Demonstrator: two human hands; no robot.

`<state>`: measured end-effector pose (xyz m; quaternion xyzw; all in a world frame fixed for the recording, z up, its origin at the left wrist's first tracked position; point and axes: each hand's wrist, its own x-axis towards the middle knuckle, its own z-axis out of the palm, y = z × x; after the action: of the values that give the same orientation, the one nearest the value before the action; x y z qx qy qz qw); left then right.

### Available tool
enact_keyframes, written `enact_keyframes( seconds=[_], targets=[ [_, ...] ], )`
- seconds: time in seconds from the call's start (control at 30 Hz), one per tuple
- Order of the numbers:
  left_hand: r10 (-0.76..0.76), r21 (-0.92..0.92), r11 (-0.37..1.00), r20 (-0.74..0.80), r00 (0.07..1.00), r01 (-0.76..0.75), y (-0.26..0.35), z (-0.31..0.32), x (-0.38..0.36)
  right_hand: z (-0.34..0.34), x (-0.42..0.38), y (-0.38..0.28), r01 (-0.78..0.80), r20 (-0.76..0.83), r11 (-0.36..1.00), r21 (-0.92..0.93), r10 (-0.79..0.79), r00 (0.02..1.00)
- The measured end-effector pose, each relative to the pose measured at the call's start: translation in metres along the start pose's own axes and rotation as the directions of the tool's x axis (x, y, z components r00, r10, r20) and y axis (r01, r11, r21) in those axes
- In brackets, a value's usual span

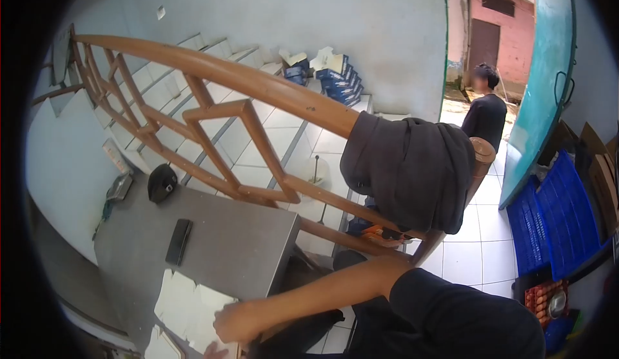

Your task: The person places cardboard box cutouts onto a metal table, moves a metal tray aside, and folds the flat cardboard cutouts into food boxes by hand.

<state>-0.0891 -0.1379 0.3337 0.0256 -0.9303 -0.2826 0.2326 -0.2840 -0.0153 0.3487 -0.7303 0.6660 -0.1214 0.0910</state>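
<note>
My right hand point(238, 323) reaches in from the right with its fingers curled closed at the right edge of a flat white cardboard sheet point(184, 301). The sheet has ragged, notched edges and lies on the grey table. Only some fingers of my left hand point(216, 351) show at the bottom edge of the view, by the sheet's lower end; the rest is cut off. A second white cardboard piece point(161, 347) lies to the left, partly out of view. A dark phone or wallet-like case point(179, 242) rests beyond the sheet.
The grey table point(225, 230) also bears a black cap point(162, 183). A brown railing point(258, 78) carries a dark cloth garment point(412, 165). Blue boxes point(338, 82) stack on the tiled stairs. A person point(487, 114) stands by the teal door point(541, 88); blue crates point(554, 211) and eggs point(538, 301) are right.
</note>
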Motion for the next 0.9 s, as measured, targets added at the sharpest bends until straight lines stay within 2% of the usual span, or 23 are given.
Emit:
enact_keyframes(
  seconds=[0.03, 0.07, 0.1, 0.13, 0.17, 0.2, 0.23, 0.27, 0.3, 0.4, 0.53, 0.63, 0.73, 0.9],
  targets=[
    [-0.108, -0.037, 0.993, 0.032, 0.994, 0.110, 0.012, 0.000, 0.007, 0.002, -0.002, 0.007, 0.044, -0.058, 0.996, 0.074, -0.040, 0.998],
    [-0.233, -0.058, 0.970, 0.059, 0.971, 0.237, 0.012, -0.003, 0.003, 0.019, -0.006, 0.028, 0.110, -0.182, 0.984, 0.139, -0.084, 0.980],
    [-0.106, -0.143, 0.985, -0.032, 0.994, 0.100, -0.002, 0.004, 0.007, 0.007, -0.011, 0.025, 0.207, -0.301, 0.956, 0.208, -0.138, 0.943],
    [-0.188, -0.224, 0.959, -0.045, 0.981, 0.173, -0.010, 0.008, -0.007, -0.010, -0.005, 0.026, 0.038, 0.077, 0.970, 0.241, -0.058, 0.995],
    [-0.232, -0.210, 0.953, -0.038, 0.972, 0.219, 0.009, 0.006, -0.003, 0.005, -0.008, 0.042, 0.086, -0.056, 0.959, 0.269, -0.074, 0.996],
    [-0.249, -0.188, 0.954, -0.052, 0.967, 0.235, 0.018, 0.006, -0.001, -0.009, -0.019, 0.042, 0.024, -0.011, 0.929, 0.370, -0.022, 1.000],
    [-0.234, -0.112, 0.968, -0.084, 0.969, 0.224, 0.021, 0.005, -0.002, -0.001, -0.022, 0.054, 0.120, -0.128, 0.935, 0.335, -0.081, 0.988],
    [-0.245, -0.166, 0.960, -0.102, 0.964, 0.226, 0.021, 0.004, -0.001, -0.003, -0.026, 0.065, 0.186, -0.159, 0.908, 0.375, -0.135, 0.978],
    [-0.226, -0.146, 0.967, -0.124, 0.966, 0.208, 0.016, 0.003, -0.002, -0.011, -0.031, 0.067, 0.115, -0.110, 0.892, 0.438, -0.073, 0.991],
    [-0.246, -0.147, 0.963, -0.131, 0.960, 0.227, 0.013, -0.003, -0.002, -0.032, -0.048, 0.053, -0.050, -0.065, 0.944, 0.325, 0.075, 0.995],
    [-0.242, -0.172, 0.962, -0.176, 0.954, 0.212, 0.015, 0.002, -0.005, -0.043, -0.051, 0.041, -0.080, -0.015, 0.941, 0.329, 0.089, 0.996],
    [-0.239, -0.189, 0.961, -0.196, 0.951, 0.202, 0.009, 0.000, -0.007, -0.051, -0.045, 0.040, -0.229, 0.122, 0.875, 0.425, 0.195, 0.973],
    [-0.290, -0.284, 0.930, -0.178, 0.940, 0.233, 0.003, -0.003, -0.008, -0.055, -0.037, 0.040, -0.284, 0.187, 0.883, 0.374, 0.228, 0.955],
    [-0.286, -0.277, 0.933, -0.192, 0.939, 0.228, 0.001, -0.005, -0.008, -0.055, -0.030, 0.045, -0.282, 0.251, 0.823, 0.493, 0.176, 0.952]
  ],
)
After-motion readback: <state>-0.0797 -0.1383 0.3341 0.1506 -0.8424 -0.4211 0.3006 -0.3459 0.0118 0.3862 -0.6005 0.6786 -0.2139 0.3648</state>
